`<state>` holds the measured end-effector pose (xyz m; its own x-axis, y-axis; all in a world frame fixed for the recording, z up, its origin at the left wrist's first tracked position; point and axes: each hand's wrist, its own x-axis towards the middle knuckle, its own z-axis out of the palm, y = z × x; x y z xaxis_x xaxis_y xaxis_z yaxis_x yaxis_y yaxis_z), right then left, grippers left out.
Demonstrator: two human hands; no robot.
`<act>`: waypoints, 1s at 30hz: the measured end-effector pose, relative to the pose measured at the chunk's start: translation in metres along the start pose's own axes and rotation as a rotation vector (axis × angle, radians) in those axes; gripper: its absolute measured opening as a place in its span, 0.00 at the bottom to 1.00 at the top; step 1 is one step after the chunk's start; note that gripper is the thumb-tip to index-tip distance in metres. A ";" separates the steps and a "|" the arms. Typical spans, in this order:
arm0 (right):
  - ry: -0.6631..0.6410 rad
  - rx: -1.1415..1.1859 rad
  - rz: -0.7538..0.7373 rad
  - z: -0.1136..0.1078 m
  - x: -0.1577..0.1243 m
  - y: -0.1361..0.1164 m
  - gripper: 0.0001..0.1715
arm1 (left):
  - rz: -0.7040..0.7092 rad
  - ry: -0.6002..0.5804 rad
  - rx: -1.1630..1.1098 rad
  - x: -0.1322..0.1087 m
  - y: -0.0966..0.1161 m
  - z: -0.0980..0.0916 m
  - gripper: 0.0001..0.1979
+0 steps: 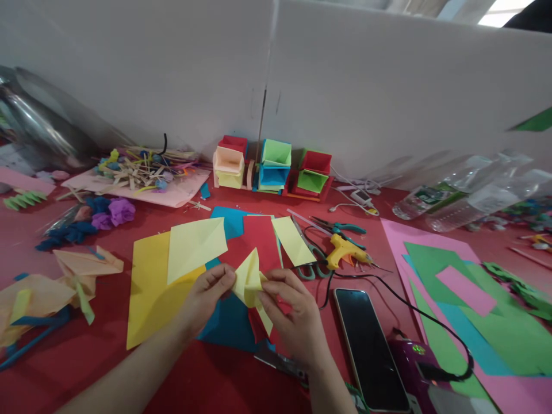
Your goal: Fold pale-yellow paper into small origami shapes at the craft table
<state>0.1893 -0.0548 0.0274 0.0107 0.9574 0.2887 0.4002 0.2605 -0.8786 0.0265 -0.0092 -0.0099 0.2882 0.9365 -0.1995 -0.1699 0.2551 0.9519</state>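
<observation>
A pale yellow piece of folded paper (247,280) is held up between both hands over the red table. My left hand (214,287) pinches its left side between thumb and fingers. On the right side, my right hand (291,307) grips the paper with thumb and fingertips. Creases and a pointed top show in the fold. Beneath lie a blue sheet (226,322), a red sheet (259,236) and a yellow sheet (149,287). A flat pale yellow sheet (196,244) rests just beyond my left hand. Under my right wrist, scissors (280,363) are partly hidden.
Small coloured paper boxes (271,167) stand against the white partition (172,69). A yellow glue gun (345,251), pliers (340,225) and a phone (371,351) lie to the right. Plastic bottles (448,187) lie farther right. Wooden sticks (138,172) are heaped at left.
</observation>
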 end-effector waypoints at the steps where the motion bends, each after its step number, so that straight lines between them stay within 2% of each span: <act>1: 0.002 0.001 0.014 0.000 0.000 0.001 0.05 | 0.028 0.003 0.046 0.000 0.001 0.000 0.08; 4: 0.016 -0.004 0.037 0.002 0.001 0.003 0.06 | 0.142 0.031 0.186 -0.002 0.001 0.001 0.11; 8: 0.015 -0.012 0.028 0.003 0.001 0.006 0.07 | 0.294 0.106 0.295 -0.002 -0.003 0.001 0.06; 10: -0.001 -0.008 0.038 0.003 0.000 0.006 0.08 | 0.336 0.074 0.346 -0.002 -0.003 0.001 0.02; 12: -0.015 -0.002 0.048 0.003 -0.001 0.005 0.08 | 0.370 0.022 0.410 -0.002 -0.002 0.000 0.05; 16: -0.016 0.014 0.059 0.002 -0.001 0.005 0.08 | 0.405 -0.062 0.479 -0.002 0.000 -0.003 0.02; 22: -0.052 0.066 0.086 -0.002 0.000 0.007 0.07 | 0.450 -0.123 0.615 -0.002 0.001 -0.007 0.13; 26: -0.055 0.077 0.063 -0.004 -0.001 0.008 0.07 | 0.477 -0.187 0.630 0.000 0.003 -0.007 0.16; 30: -0.051 0.037 0.044 -0.003 0.001 0.005 0.08 | 0.486 -0.139 0.608 0.000 0.002 -0.005 0.14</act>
<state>0.1937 -0.0533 0.0242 -0.0195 0.9728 0.2308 0.3665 0.2218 -0.9036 0.0213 -0.0075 -0.0090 0.4356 0.8604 0.2644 0.2267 -0.3892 0.8928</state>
